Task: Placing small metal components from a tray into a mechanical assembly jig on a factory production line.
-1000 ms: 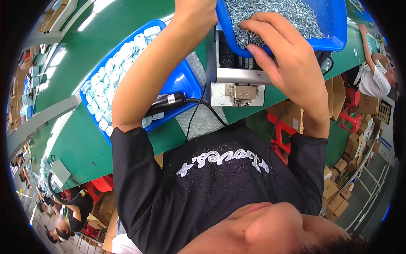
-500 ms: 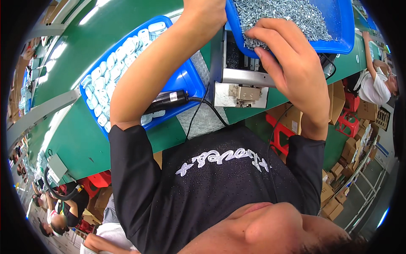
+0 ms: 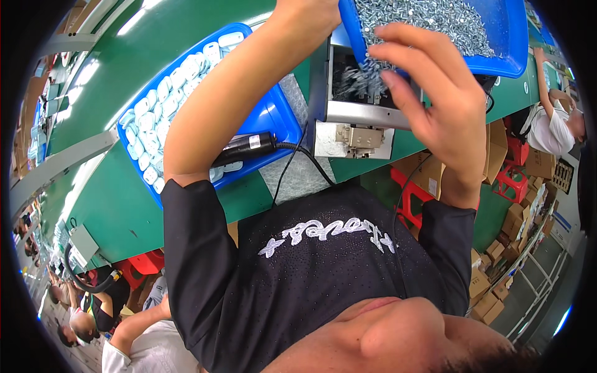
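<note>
A blue tray [image 3: 507,37] of small silver screws [image 3: 429,22] is tipped over a metal-framed machine [image 3: 357,112]. Screws, smeared by motion, spill from its near left corner into the machine's dark opening. My left hand [image 3: 314,11] is at the tray's left side, moving along with it; its fingers are out of sight past the upper edge. My right hand [image 3: 438,93] reaches over the tray's near edge, thumb and fingers apart, fingertips at the screws beside the spilling corner. No screw shows pinched in it.
Left of the machine, a second blue tray [image 3: 283,115] holds many pale plastic pieces [image 3: 149,118] and a black electric screwdriver [image 3: 249,146], whose cable crosses the green bench [image 3: 130,217]. A metal fixture [image 3: 360,138] stands at the machine's front. Red stools, cartons and other people are around.
The screw tray has shifted right and slightly up, my left arm with it. Screws now fall from its corner into the machine. My right hand's fingers have spread somewhat and moved slightly right.
</note>
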Motion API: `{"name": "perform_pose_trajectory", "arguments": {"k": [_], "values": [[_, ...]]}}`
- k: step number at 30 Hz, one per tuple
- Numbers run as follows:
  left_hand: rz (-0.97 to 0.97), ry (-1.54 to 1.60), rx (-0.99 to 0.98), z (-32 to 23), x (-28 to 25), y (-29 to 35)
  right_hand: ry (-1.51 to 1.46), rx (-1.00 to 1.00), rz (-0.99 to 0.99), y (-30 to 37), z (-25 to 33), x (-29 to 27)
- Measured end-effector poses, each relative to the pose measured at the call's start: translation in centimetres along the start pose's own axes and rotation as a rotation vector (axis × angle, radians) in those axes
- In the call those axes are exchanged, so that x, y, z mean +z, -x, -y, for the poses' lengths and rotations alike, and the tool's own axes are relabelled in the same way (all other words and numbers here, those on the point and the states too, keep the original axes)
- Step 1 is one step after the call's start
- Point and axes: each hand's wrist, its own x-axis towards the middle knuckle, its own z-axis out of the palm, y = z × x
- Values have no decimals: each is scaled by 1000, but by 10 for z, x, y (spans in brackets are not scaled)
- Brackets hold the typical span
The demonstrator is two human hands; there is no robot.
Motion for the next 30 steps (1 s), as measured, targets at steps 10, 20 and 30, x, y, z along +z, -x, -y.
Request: {"name": "perform_pose_trajectory", "arguments": {"k": [10, 20, 30], "values": [[117, 21, -20, -1, -14, -9, -92, -160, -164, 0, -36, 11], [241, 45, -22, -3, -19, 1, 317, 77, 359, 6, -4, -29], [361, 72, -47, 0, -28, -5, 581, 779, 741, -52, 13, -33]]}}
